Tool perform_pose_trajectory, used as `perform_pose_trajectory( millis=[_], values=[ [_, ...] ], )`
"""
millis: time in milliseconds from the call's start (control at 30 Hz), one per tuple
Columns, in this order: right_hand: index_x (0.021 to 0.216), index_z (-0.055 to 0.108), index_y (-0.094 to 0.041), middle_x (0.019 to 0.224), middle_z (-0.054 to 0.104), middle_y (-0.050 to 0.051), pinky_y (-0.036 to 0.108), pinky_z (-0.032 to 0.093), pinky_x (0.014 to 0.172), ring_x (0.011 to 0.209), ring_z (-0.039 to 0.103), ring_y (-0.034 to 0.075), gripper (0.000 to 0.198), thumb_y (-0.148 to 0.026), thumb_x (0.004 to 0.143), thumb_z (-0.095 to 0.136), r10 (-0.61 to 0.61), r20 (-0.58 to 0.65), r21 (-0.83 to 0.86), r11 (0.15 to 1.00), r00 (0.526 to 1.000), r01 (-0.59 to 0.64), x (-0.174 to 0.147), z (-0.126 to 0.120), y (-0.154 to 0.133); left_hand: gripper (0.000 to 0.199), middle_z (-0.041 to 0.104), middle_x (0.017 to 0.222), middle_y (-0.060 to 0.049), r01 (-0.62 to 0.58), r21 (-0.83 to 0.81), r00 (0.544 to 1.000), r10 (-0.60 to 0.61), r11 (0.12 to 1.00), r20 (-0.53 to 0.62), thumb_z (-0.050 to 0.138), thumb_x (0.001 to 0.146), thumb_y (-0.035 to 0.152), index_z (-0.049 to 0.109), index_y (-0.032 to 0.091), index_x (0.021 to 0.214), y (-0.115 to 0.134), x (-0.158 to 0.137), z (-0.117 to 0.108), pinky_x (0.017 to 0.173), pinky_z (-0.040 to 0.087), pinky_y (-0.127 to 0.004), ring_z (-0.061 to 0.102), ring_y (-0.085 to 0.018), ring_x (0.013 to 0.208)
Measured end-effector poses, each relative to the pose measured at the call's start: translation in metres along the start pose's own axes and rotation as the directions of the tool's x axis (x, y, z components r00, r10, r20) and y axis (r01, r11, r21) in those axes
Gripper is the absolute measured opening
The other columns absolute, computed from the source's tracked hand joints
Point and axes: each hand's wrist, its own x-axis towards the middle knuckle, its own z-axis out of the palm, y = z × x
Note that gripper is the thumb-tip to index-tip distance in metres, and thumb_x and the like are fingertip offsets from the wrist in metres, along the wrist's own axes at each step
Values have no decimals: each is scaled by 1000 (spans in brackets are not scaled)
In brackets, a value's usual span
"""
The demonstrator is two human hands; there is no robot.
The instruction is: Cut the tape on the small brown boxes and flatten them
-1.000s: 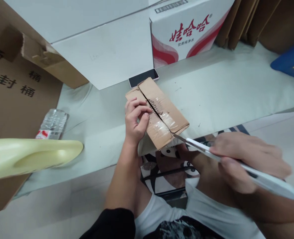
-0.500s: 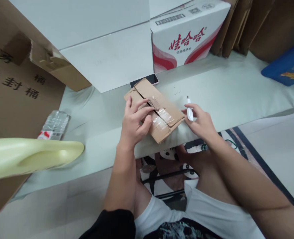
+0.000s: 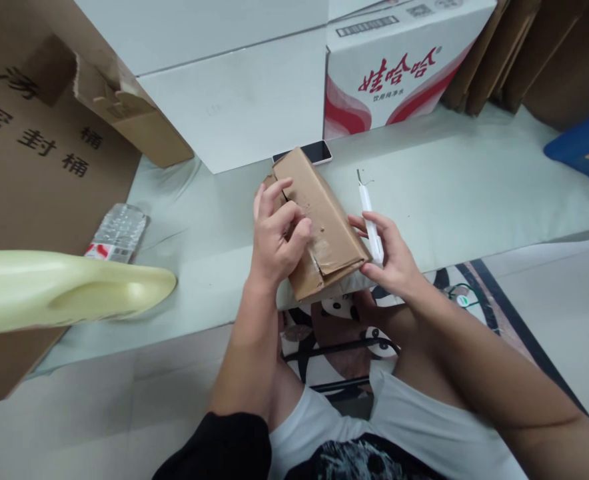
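Note:
A small brown cardboard box (image 3: 324,213) with clear tape lies at the edge of the pale-covered surface, its top parted along a seam. My left hand (image 3: 279,233) is over its left part, with curled fingers gripping at the seam; the fingertips are partly hidden. In my right hand (image 3: 392,257) is a white utility knife (image 3: 370,223), its thin metal blade pointing away from me. That hand's fingers also touch the box's right corner. Behind the box lies a phone (image 3: 317,153), partly covered by it.
A white carton with red lettering (image 3: 389,93) and a plain white box (image 3: 234,100) stand behind. At left are a clear plastic bottle (image 3: 119,233), a pale yellow curved object (image 3: 74,290) and a large brown carton (image 3: 34,200). A blue object (image 3: 584,150) sits far right.
The box's right top panel has lifted and its seam is wider apart. My right hand has come against the box's right corner, and the knife's blade shows longer. The view has shifted slightly.

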Motion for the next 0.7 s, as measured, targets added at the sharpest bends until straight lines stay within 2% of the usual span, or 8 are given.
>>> perform_pose_trajectory(
  millis=[100,200,333,400,467,533,600,700],
  values=[
    [149,32,-34,152,52,13,55,38,120,143,49,30,84,-71,81,67,29,-3,13,999,1000,-29,1,2,8,30,54,142,-9,18,-12,1000,-18,1000,14,61,92,43,47,23,74,-1,0,-3,123,34,-56,44,-31,143],
    [148,32,-33,151,53,15,54,41,117,141,52,30,89,-78,79,64,69,-22,29,997,997,-69,3,3,17,30,47,151,-7,67,-12,997,-67,998,25,62,90,40,45,23,73,-2,0,-5,118,39,-58,40,-33,146],
    [145,36,-32,145,58,14,53,43,116,136,57,29,81,-72,81,67,54,-64,21,998,996,-53,5,3,15,29,47,152,-5,116,-106,993,-115,988,17,61,89,33,42,22,70,-3,0,-4,116,41,-59,38,-34,147],
    [139,42,-31,132,66,12,50,48,111,127,64,27,68,-63,85,69,5,-173,-12,1000,985,-8,4,0,8,24,48,152,-5,151,-176,988,-155,973,-12,61,88,31,45,22,72,-4,-1,-1,118,39,-58,36,-33,149],
    [132,46,-30,114,72,8,45,54,101,112,70,24,50,-52,91,66,-49,-335,-70,997,941,27,4,-4,2,16,47,153,-3,190,-262,976,-211,946,-58,59,88,30,51,23,77,-7,-2,1,121,37,-55,34,-32,151],
    [128,49,-29,104,72,5,42,57,93,101,72,22,39,-42,94,62,-73,-441,-170,985,895,-3,5,-11,3,9,45,156,-1,227,-374,954,-282,899,-98,56,88,32,58,23,84,-12,-2,0,123,35,-51,31,-31,153],
    [128,53,-27,106,73,6,43,57,90,98,71,24,38,-35,92,62,-46,-422,-318,943,905,-100,9,-19,11,12,44,157,1,271,-471,927,-359,839,-107,55,86,32,63,24,90,-21,-3,-6,124,34,-48,30,-29,154],
    [129,60,-23,117,73,10,48,55,94,107,68,30,44,-21,85,58,90,-275,-570,786,957,-238,15,-32,32,16,49,155,-3,361,-475,893,-444,802,-72,61,77,29,69,23,90,-36,-4,-21,125,32,-47,30,-31,154]
  ],
)
